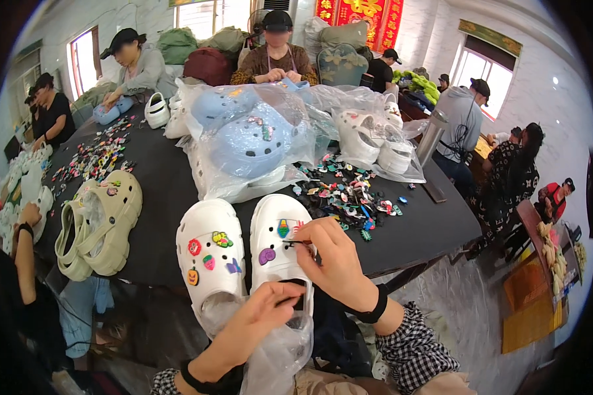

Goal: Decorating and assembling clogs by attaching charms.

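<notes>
Right hand (333, 257): thumb and forefinger pinched together over the front of the right-side white clog (269, 209), gripping a slender dark piece (294, 241); too small to tell whether tool or charm part. Left hand (260, 319): fingers bent at the foot opening of the same clog; whether they grasp anything, cannot tell.

The clog lies toe-away at the near table edge, sole down, clear plastic (280, 355) in its opening. Charms seen on its upper: a cone-shaped charm (283, 228), a purple swirl (267, 255), and a red-and-white striped one (298, 226) partly behind the fingers. Some holes look bare; the hand hides others.

Just beside it on the left, its mate, the left-side white clog (205, 216), carries five: red flower (194, 247), yellow-green charm (222, 239), strawberry (209, 262), blue-purple charm (234, 265), pumpkin (193, 276). Judgement: this one looks finished or near it; the right-side one seems past halfway, perhaps a couple short if the pair is to match.

Farther out on the black table (158, 168): loose charm pile (349, 197), plenty left; beige clogs (112, 227), decorated; bagged blue clogs (254, 141), charm showing through plastic. Co-worker (260, 64) opposite, hands together.
</notes>
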Motion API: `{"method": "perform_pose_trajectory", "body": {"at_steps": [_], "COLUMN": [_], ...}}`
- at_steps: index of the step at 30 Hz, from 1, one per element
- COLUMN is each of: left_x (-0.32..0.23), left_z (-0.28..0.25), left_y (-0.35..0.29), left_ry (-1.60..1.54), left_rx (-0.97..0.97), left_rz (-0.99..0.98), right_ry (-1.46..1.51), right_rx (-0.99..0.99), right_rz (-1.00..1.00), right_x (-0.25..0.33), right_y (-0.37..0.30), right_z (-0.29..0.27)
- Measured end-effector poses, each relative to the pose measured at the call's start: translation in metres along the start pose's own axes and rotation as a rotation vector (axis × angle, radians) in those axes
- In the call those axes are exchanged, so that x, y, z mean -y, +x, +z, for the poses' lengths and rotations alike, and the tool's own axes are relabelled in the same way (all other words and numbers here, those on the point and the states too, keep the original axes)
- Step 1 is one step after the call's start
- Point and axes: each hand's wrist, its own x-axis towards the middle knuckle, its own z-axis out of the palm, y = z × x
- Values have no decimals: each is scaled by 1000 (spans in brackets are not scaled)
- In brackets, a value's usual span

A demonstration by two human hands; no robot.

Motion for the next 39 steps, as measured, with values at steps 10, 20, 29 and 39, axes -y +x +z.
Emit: {"method": "perform_pose_trajectory", "body": {"at_steps": [10,20,29,39], "left_x": [0,7,20,15], "left_z": [11,20,15,13], "left_y": [7,21,25,28], "left_ry": [-441,-643,-522,-537], "left_rx": [-141,-240,-200,-284], "left_rz": [192,287,329,333], "right_ry": [-2,13,-279,66], "right_rx": [-48,-30,67,-44], "right_rz": [53,123,-17,238], "right_x": [2,10,25,-36], "right_y": [-5,-5,-9,6], "right_z": [2,2,-3,-37]}}
